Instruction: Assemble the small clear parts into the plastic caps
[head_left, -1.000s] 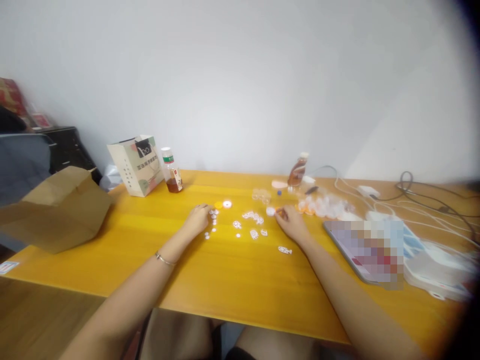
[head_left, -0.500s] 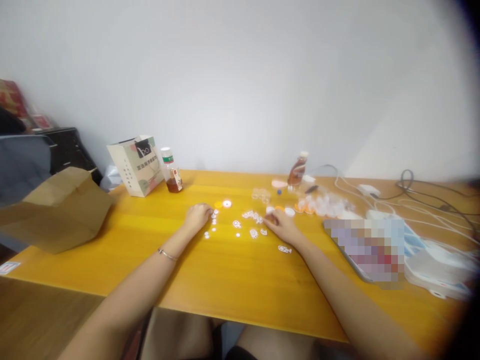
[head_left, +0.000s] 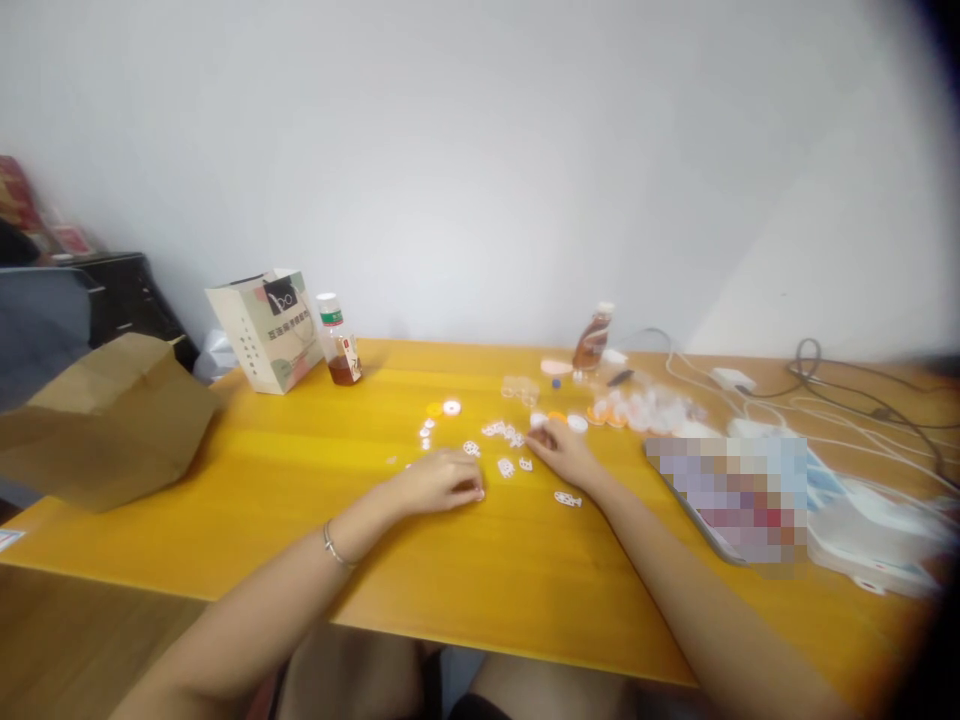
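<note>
Several small white pieces (head_left: 504, 434) lie scattered in the middle of a yellow table (head_left: 465, 560). My left hand (head_left: 442, 481) rests on the table near me, fingers curled together over a small white piece at its tips. My right hand (head_left: 564, 452) lies to the right of the scatter, fingers pinched at the white pieces; what they hold is too small to name. A white ring (head_left: 451, 407) and a yellow disc (head_left: 434, 409) lie farther back. One patterned white piece (head_left: 568, 498) sits beside my right wrist.
A printed paper bag (head_left: 266, 330) and a small bottle (head_left: 335, 340) stand at the back left, a brown paper bag (head_left: 105, 415) hangs over the left edge. A brown bottle (head_left: 592, 340), clear capsules (head_left: 645, 410), a tablet (head_left: 731, 495) and white cables (head_left: 825, 410) fill the right.
My left hand has moved from the white pieces at the back toward me and to the right. My right hand shifted left from the capsules to the scattered pieces.
</note>
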